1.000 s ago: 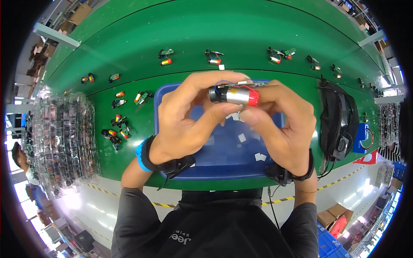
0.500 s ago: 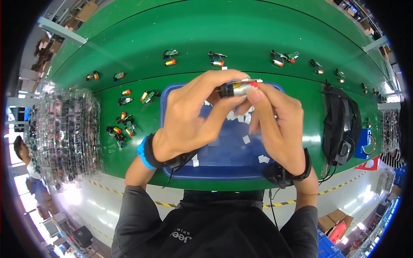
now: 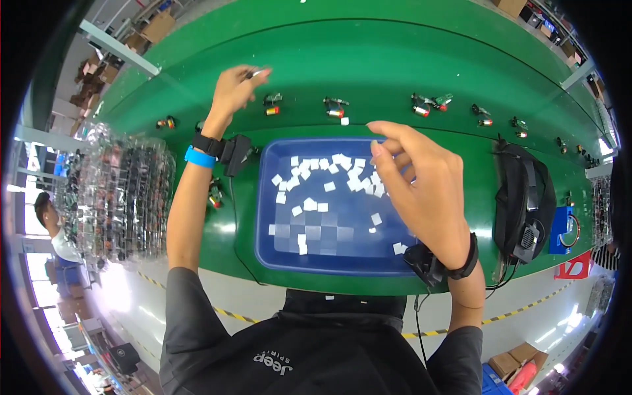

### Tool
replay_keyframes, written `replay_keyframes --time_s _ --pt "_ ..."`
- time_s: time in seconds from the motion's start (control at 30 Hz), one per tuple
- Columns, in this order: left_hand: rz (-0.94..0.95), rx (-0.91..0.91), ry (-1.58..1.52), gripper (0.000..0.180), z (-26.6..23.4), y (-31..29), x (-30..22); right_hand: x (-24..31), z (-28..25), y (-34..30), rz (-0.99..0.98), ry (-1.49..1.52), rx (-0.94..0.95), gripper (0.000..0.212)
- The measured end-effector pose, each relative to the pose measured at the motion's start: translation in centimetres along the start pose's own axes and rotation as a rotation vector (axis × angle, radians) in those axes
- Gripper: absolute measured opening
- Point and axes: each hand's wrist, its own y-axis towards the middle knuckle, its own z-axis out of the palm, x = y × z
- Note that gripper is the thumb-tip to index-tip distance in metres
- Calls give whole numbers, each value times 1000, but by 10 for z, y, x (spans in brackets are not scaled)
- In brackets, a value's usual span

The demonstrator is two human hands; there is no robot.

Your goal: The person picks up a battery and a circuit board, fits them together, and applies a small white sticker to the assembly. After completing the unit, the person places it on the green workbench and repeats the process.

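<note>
My left hand reaches far out over the left side of the green table, fingers closed on a small part. Only a silvery-dark edge of it shows; half a second ago it appeared as a small silver cylinder with a red end, wires and a thin board. My right hand hovers over the right side of a blue tray, fingers apart and slightly curled, holding nothing. Small white square pieces lie scattered in the tray. Nearest the left hand is a red-and-yellow cylinder with a green circuit board.
More cylinder-and-board assemblies stand in a row along the green table. Stacked clear plastic trays rise at the left. A black bag and a blue box lie at the right. A person is at far left.
My hands have parted. The left hand has carried the small part forward and left, away from the tray; the right has let go and opened over the tray.
</note>
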Motion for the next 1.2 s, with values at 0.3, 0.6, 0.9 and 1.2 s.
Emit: replay_keyframes --time_s 0.3,0.6,0.9,1.2 --pt "476 -536 969 45 7 35 135 0 -9 -1 -105 -6 -14 17" --pt "124 204 357 44 19 -2 59 -9 -1 4 -211 -69 65 19" --pt "205 530 -478 42 23 -110 -106 -3 -5 10 74 185 79 19" --pt "318 455 -578 44 39 -132 -115 -3 -8 10 14 255 82 17"
